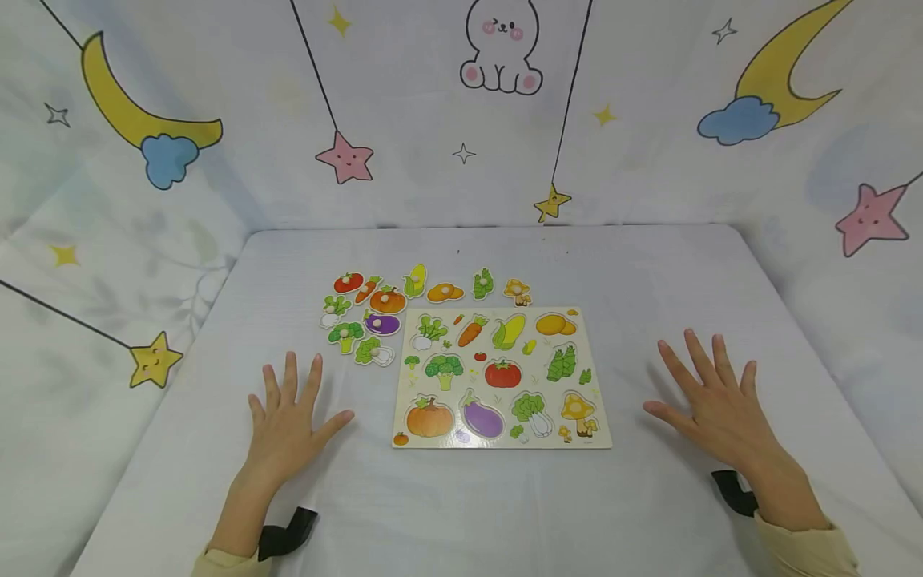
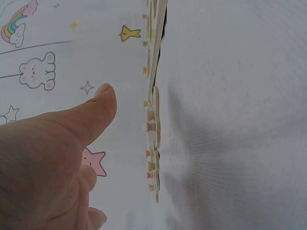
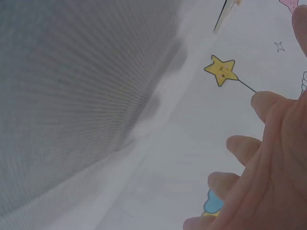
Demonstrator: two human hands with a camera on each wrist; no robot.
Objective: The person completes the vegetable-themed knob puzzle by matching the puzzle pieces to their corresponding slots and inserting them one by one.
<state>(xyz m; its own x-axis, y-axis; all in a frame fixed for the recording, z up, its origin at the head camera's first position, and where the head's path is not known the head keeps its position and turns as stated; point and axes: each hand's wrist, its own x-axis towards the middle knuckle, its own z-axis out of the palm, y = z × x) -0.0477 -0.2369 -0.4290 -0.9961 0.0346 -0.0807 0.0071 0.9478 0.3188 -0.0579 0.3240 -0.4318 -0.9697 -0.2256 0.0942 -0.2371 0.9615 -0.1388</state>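
Observation:
A vegetable puzzle board point(image 1: 472, 437) lies flat on the white table, printed with pictures of vegetables. Loose knobbed pieces lie along its back and left sides, among them an eggplant piece point(image 1: 382, 324), a broccoli piece point(image 1: 346, 336), a pumpkin piece point(image 1: 388, 300), a corn piece point(image 1: 415, 281) and a mushroom piece point(image 1: 517, 292). To the left of the board, my left hand point(image 1: 287, 433) spreads its fingers and holds nothing; the cabbage piece point(image 1: 374, 351) is nearest to it. My right hand point(image 1: 724, 417), fingers also spread, is right of the board and holds nothing.
White cloth point(image 1: 505, 513) covers the table. A printed backdrop point(image 1: 418, 96) with moons, stars and a bear rises behind it and at both sides. Each wrist wears a black strap, like this left strap point(image 1: 288, 535).

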